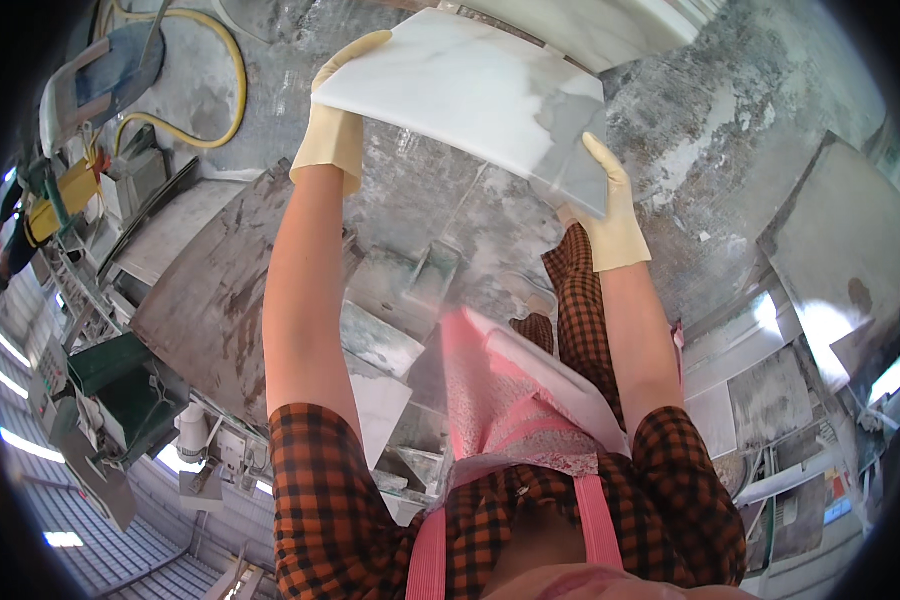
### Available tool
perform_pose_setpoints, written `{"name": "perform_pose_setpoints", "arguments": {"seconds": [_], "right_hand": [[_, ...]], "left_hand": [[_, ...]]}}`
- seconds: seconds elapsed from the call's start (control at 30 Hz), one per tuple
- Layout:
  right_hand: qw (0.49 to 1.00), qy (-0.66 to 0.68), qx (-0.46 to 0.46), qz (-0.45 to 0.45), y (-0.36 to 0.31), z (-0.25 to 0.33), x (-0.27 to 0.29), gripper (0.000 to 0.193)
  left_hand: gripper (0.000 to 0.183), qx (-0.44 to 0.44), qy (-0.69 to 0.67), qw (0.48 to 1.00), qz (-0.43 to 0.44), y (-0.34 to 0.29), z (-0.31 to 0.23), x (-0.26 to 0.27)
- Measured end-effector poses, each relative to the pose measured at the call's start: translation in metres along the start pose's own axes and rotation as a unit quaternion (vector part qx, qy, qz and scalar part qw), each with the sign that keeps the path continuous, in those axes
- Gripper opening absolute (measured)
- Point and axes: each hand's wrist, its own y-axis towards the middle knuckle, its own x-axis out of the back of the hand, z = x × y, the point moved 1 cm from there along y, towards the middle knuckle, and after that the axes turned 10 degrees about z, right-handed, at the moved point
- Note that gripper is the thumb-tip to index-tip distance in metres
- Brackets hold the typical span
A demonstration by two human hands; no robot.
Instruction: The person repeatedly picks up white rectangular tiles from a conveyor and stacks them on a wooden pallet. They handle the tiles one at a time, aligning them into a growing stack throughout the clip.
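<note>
Lengthwise, the white slab (pixel 460 85) spans from the left hand (pixel 338 125), clasped around its left end, to the right hand (pixel 618 210), gripping its right end, closer in.

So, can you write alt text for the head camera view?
A white slab with a grey right end is held by the gloved left hand and right hand. Below are a pink apron and a checked shirt; a yellow hose curls at upper left.

A hose (pixel 241 90) lies left of the slab (pixel 460 85) (itself before the apron (pixel 490 385)).
</note>
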Motion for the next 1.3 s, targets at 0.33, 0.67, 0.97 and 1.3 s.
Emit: {"name": "perform_pose_setpoints", "arguments": {"seconds": [0.33,0.67,0.97,1.3], "right_hand": [[0.999,0.018,-0.024,-0.024,0.029,0.002,-0.015,0.040],[0.991,0.134,0.014,0.016,0.054,0.021,-0.031,0.032],[0.996,-0.053,0.076,0.007,0.076,0.091,-0.043,0.081],[0.976,-0.175,-0.090,0.094,-0.028,-0.106,-0.015,0.075]], "left_hand": [[0.030,-0.004,0.077,0.997,0.002,0.044,-0.010,0.002],[0.044,-0.038,0.379,0.924,-0.017,0.061,-0.031,-0.016],[0.055,0.139,0.456,0.844,-0.245,-0.220,-0.033,0.054],[0.035,0.255,0.208,0.585,-0.741,-0.900,0.151,0.105]]}}
